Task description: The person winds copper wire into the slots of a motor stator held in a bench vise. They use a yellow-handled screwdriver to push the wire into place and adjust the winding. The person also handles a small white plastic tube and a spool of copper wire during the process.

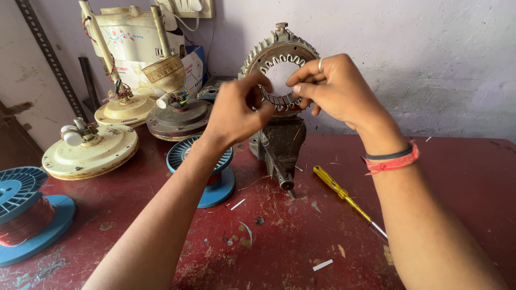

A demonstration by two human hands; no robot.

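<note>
A round metal stator ring [279,53] with slotted inner teeth stands upright, clamped in a dark bench vise [279,142] on the red table. My left hand [236,110] is at the ring's lower left, fingers pinched at the inner slots. My right hand [333,88], with a ring on one finger and red and black bands at the wrist, reaches in from the right, fingertips pinched at the same lower slots. Whatever small piece the fingers hold is hidden.
A yellow-handled screwdriver [344,194] lies right of the vise. Blue spools of copper wire [29,212] [207,174] stand on the left. Cream fan motor housings [88,150] [126,107], a brown one [180,118] and a cream appliance [134,37] fill the back left. Paper scraps litter the table [457,177].
</note>
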